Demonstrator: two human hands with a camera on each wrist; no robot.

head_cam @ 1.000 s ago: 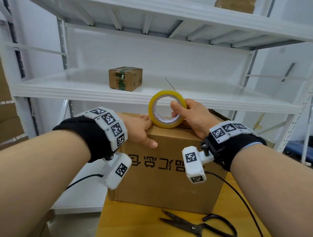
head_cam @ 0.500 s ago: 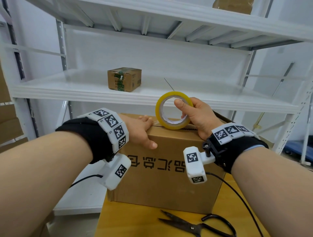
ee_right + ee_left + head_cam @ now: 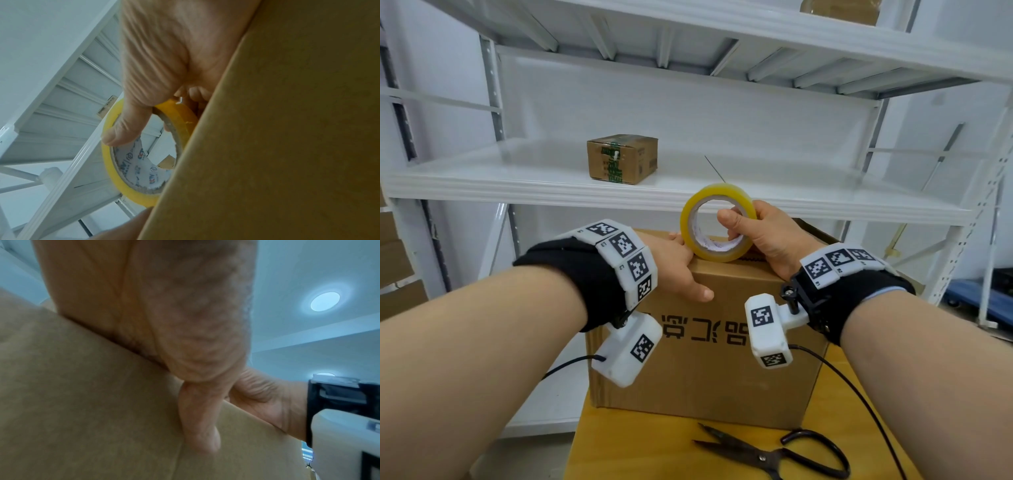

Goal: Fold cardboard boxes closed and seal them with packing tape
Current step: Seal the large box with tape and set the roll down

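Note:
A brown cardboard box (image 3: 705, 370) with black printed characters stands on the wooden table, its top flaps folded down. My right hand (image 3: 756, 229) holds a yellow tape roll (image 3: 719, 255) upright on the box's top near the front edge, thumb (image 3: 127, 126) through the core and the other fingers round the outside. My left hand (image 3: 678, 267) lies flat on the box top just left of the roll. Its thumb (image 3: 199, 418) runs down the front face. The left fingertips are hidden behind the hand and the roll.
Black scissors (image 3: 774, 455) lie on the wooden table (image 3: 637, 452) in front of the box. Behind it is a white metal shelf (image 3: 517, 185) carrying a small taped box (image 3: 621, 159). Stacked cardboard (image 3: 393, 267) shows at the far left.
My right hand carried the roll a little to the right over the box top. My left hand slid right along the front edge and is now up against the roll.

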